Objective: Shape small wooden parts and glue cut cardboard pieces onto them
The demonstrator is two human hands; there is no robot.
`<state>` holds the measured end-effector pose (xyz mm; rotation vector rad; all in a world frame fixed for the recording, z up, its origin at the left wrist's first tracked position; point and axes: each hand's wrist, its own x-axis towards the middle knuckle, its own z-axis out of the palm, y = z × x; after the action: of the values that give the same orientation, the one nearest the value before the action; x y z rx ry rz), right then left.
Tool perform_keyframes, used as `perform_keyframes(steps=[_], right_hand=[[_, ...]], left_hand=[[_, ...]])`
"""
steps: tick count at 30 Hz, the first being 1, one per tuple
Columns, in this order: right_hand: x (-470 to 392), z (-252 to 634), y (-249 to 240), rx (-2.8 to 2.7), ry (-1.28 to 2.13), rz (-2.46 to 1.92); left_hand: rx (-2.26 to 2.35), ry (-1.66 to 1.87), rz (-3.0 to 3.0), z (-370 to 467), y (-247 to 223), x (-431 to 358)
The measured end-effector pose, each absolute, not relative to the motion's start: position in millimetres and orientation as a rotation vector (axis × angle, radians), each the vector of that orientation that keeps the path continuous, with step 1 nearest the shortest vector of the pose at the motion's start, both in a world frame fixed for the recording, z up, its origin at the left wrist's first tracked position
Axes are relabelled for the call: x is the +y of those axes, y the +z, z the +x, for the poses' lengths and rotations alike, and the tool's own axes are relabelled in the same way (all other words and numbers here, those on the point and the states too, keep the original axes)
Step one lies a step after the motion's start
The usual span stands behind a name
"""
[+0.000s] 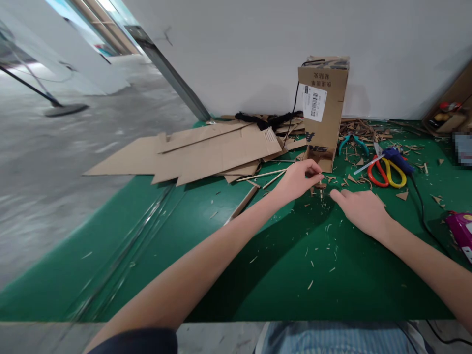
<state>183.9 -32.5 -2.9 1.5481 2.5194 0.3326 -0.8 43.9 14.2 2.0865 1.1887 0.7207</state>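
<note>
Just behind — cardboard box [324, 103], scraps [363, 130], scissors [387, 172]; left hand [301, 178] pinching thin stick [321, 193] — right hand [363, 209] curled, contents unclear.

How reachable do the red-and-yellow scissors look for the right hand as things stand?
Probably yes: the scissors lie just beyond the right hand, with only cardboard scraps about there. The blue glue gun crowds their far side, leaving the near side open. Whether the hand is free is unclear.

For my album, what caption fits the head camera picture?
Left hand pinching a small stick, right hand close by, near a tall cardboard box.
</note>
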Motion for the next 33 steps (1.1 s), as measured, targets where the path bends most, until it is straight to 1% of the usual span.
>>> perform_keyframes(steps=[7,20,27,33], right_hand=[[-36,186,-1,2.514,0.303,1.439],[-33,190,-8,2.525,0.507,1.568],[-34,195,-6,2.564,0.399,1.406],[-32,196,-8,2.536,0.493,1.496]], left_hand=[[1.173,0.721,2.088,-2,13,45],[1.188,0.746,2.080,-1,12,45],[1.176,0.760,2.088,-2,10,46],[1.170,0.765,2.075,2,10,44]])
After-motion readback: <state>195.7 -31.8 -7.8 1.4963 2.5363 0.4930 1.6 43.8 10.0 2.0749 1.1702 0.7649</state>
